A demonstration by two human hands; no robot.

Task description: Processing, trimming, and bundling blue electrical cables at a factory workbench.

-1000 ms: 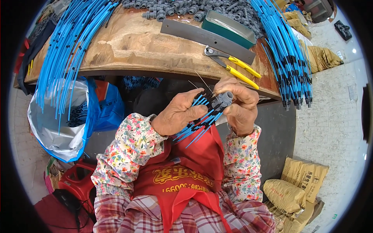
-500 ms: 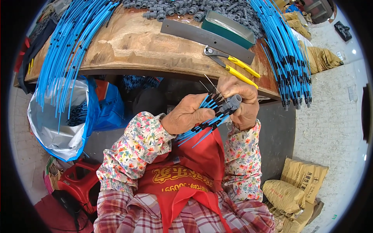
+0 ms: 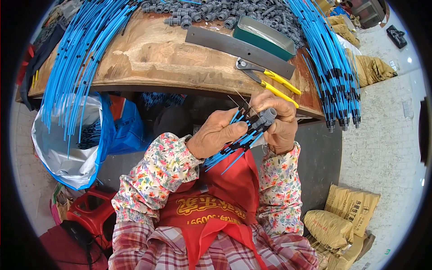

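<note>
Blue rods (image 3: 228, 152) and grey fitting (image 3: 268, 115) are clamped in both hands (image 3: 217, 135) (image 3: 281, 123); yellow lettering (image 3: 210, 205) crosses the red apron (image 3: 225, 182).

The tabletop (image 3: 148, 60) is brightly lit; beneath it, deep shadow is cast. Straight edges are bowed; corners are blackened.

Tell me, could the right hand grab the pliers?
Probably yes: the pliers lie on the table near the right hand, nothing covering their handles. But that hand seems to hold the grey fitting, and might have to let go first.
</note>
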